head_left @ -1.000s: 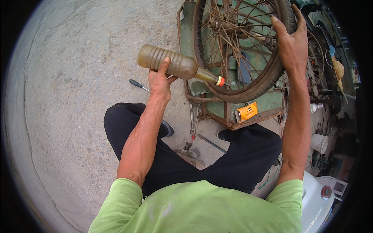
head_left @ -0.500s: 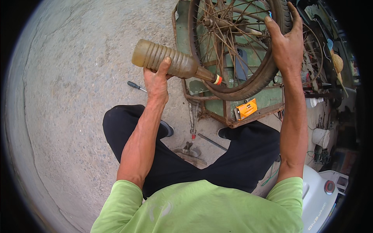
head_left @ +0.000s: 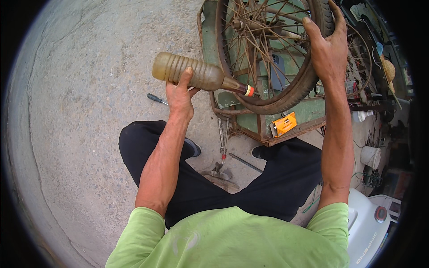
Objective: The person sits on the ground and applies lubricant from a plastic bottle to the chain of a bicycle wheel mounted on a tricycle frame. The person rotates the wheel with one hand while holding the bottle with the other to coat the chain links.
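My left hand point(head_left: 180, 96) is closed around a ribbed, cloudy plastic bottle point(head_left: 196, 73) with brownish contents. The bottle lies nearly level, its base to the left, its neck sloping slightly down to the right. Its red-and-yellow tip point(head_left: 249, 90) is at the lower rim of a rusty spoked wheel point(head_left: 290, 96); whether it touches, I cannot tell. On the wheel's right side, my right hand point(head_left: 328, 56) grips the tyre, thumb on the inner side and fingers over the tread. Liquid leaving the tip cannot be made out.
Behind the wheel is a green, rusty-edged metal cart point(head_left: 248, 123), with a phone point(head_left: 277, 73) and an orange box point(head_left: 284, 124) on it. A screwdriver point(head_left: 156, 98) and pliers-like tool point(head_left: 223, 138) lie on the ground. A metal rod point(head_left: 246, 162) is between my feet. A white bucket point(head_left: 370, 157) stands right.
The bottle's base has dropped a little with my left hand, so the bottle is closer to level. My right hand keeps its place on the tyre.
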`<act>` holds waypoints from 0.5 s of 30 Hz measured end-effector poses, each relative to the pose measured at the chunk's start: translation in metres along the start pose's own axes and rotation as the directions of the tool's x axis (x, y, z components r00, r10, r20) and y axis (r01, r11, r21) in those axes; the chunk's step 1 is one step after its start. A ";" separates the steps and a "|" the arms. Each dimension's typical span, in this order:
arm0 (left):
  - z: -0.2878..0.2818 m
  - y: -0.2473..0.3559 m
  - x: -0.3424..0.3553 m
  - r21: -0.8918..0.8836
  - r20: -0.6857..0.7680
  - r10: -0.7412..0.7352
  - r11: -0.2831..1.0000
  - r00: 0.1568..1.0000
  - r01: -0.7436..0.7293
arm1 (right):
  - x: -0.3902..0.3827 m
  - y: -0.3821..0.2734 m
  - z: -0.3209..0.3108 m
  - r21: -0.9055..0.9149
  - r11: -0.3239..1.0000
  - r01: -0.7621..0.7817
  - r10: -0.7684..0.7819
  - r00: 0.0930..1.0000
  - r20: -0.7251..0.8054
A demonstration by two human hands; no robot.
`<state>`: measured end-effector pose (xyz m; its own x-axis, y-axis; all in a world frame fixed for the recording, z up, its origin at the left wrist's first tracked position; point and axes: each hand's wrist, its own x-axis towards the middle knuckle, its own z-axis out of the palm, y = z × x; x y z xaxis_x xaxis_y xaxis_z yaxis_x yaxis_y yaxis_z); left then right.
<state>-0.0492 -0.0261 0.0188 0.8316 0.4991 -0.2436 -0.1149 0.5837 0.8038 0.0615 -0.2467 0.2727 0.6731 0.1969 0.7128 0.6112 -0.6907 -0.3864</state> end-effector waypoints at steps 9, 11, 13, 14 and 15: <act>-0.011 -0.004 0.004 -0.140 -0.061 -0.214 0.969 0.975 0.204 | -0.011 0.025 -0.003 -0.014 0.997 0.081 -0.081 0.996 0.023; -0.013 -0.003 0.004 -0.134 -0.057 -0.197 0.973 0.979 0.188 | -0.017 0.025 -0.001 -0.008 0.996 0.089 -0.089 0.996 0.010; -0.016 -0.003 0.006 -0.131 -0.060 -0.183 0.976 0.981 0.174 | -0.022 0.028 0.000 -0.015 0.994 0.110 -0.111 0.994 -0.010; -0.017 -0.004 0.006 -0.129 -0.066 -0.176 0.977 0.982 0.167 | -0.025 0.030 0.001 -0.026 0.991 0.127 -0.128 0.991 -0.023; -0.019 -0.004 0.007 -0.128 -0.072 -0.170 0.979 0.983 0.160 | -0.028 0.032 0.001 -0.038 0.989 0.144 -0.145 0.989 -0.036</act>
<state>-0.0530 -0.0133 0.0036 0.7978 0.4372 -0.4152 -0.0490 0.7333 0.6781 0.0629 -0.2733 0.2395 0.5615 0.2699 0.7823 0.6856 -0.6810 -0.2572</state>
